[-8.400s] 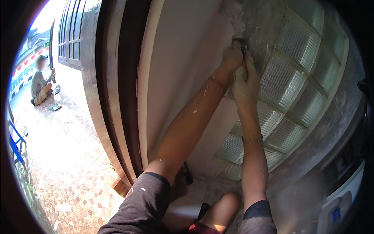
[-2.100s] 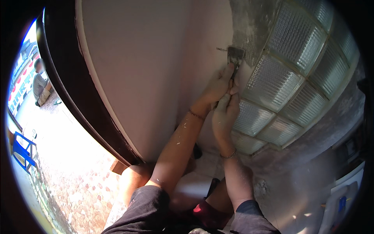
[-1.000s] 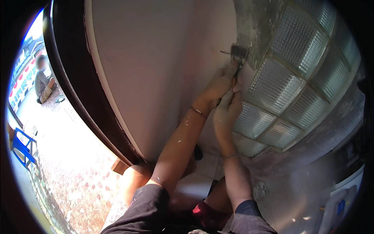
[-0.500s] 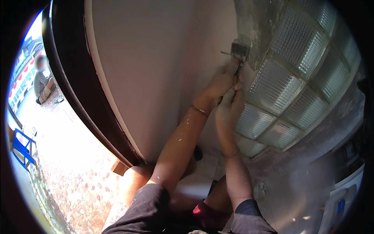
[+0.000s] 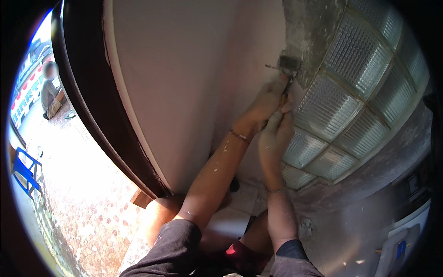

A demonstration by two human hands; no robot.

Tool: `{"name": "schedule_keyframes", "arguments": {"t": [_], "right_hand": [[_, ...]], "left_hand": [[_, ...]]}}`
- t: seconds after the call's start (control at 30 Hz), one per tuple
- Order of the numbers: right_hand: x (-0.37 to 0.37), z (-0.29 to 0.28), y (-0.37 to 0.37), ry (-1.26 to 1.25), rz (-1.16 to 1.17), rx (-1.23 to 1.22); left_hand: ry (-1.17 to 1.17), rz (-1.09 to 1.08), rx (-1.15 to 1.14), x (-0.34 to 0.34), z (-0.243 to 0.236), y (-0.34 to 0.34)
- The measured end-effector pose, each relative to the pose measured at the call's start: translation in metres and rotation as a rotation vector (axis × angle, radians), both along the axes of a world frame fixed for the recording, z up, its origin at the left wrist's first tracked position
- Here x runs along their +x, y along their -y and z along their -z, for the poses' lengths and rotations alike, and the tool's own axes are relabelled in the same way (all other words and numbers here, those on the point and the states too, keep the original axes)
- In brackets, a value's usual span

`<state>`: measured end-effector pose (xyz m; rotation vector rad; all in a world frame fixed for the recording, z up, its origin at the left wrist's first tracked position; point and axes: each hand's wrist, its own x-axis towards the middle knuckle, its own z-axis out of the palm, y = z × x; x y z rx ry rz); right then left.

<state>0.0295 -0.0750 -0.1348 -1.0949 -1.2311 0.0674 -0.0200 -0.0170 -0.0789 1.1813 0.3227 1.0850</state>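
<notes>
Both my hands are closed on a scraper [image 5: 289, 63] with a flat, dark, squarish blade. My left hand [image 5: 269, 101] grips higher up, with its thumb close to the blade. Behind it, my right hand [image 5: 278, 125] wraps the lower end of the handle, mostly hiding it. The blade is against the wall, at the border between the pale pinkish paint [image 5: 258, 51] and a bare grey patch [image 5: 310, 27]. A thin dark strip [image 5: 271, 67] sticks out left of the blade; I cannot tell what it is. White flecks dot my left forearm.
Ribbed glass blocks [image 5: 328, 100] sit in the wall right of my hands. A dark door frame [image 5: 87, 69] stands left. Outside are a blue plastic stool [image 5: 26, 171] and a seated person [image 5: 51, 94]. A pale object with a blue part [image 5: 400, 249] lies lower right.
The view has shifted slightly, so my hands and the scraper appear a little farther right and lower. Both hands keep the same hold.
</notes>
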Motion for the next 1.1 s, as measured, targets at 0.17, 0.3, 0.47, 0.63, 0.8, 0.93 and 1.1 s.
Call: {"name": "schedule_keyframes", "arguments": {"t": [0.17, 0.3, 0.47, 0.63, 0.8, 0.93, 1.1], "right_hand": [[0.003, -0.015, 0.009, 0.049, 0.004, -0.067], [0.007, -0.015, 0.007, 0.13, 0.057, 0.017], [0.015, -0.011, -0.002, 0.062, 0.027, -0.073], [0.011, -0.015, -0.002, 0.098, 0.036, 0.017], [0.011, -0.027, 0.0, 0.143, 0.021, 0.088], [0.012, -0.028, -0.002, 0.075, 0.01, -0.049], [0.009, -0.028, -0.005, 0.098, 0.006, 0.08]], "left_hand": [[0.086, 0.019, 0.057, 0.002, -0.006, 0.001], [0.108, -0.055, 0.208, 0.006, -0.002, 0.0], [0.099, -0.041, 0.143, 0.011, -0.004, -0.007], [0.11, 0.019, 0.078, 0.009, -0.009, -0.004], [0.087, -0.055, 0.178, 0.007, -0.019, -0.007], [0.029, -0.084, 0.13, 0.008, -0.018, -0.012], [0.148, -0.006, 0.09, 0.01, -0.019, -0.012]]}}
